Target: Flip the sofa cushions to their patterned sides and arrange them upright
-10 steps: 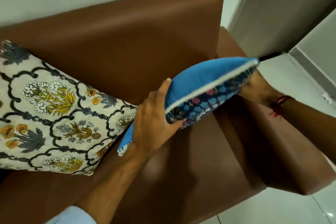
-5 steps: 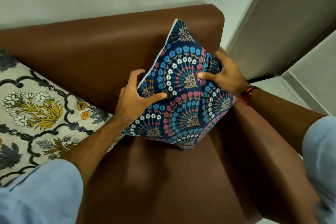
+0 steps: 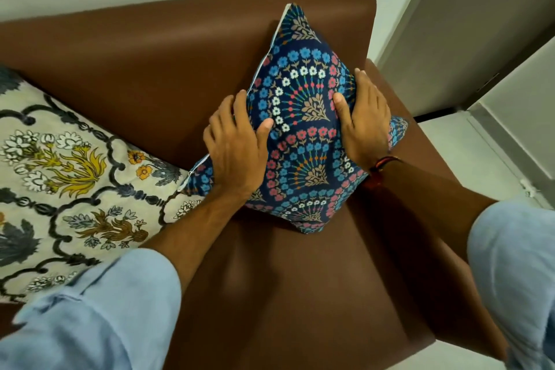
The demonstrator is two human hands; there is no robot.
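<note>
A navy cushion (image 3: pixel 303 144) with blue, pink and white flower fans stands on one corner against the brown sofa backrest (image 3: pixel 168 48), patterned side facing me. My left hand (image 3: pixel 237 150) grips its left edge, thumb on the front. My right hand (image 3: pixel 363 120) grips its right edge, thumb pressed into the pattern. A cream cushion (image 3: pixel 69 186) with yellow and grey flowers leans at the sofa's left, patterned side up, touching the navy cushion's lower left corner.
The brown seat (image 3: pixel 300 294) stretches in front of the cushions. The sofa's right armrest (image 3: pixel 420 177) runs beside my right forearm. A pale wall lies behind, and a grey door (image 3: pixel 468 24) and tiled floor (image 3: pixel 468 159) are to the right.
The navy cushion went from held flat with its plain blue side up to standing on a corner, pattern facing me. Both hands have shifted to grip its two sides.
</note>
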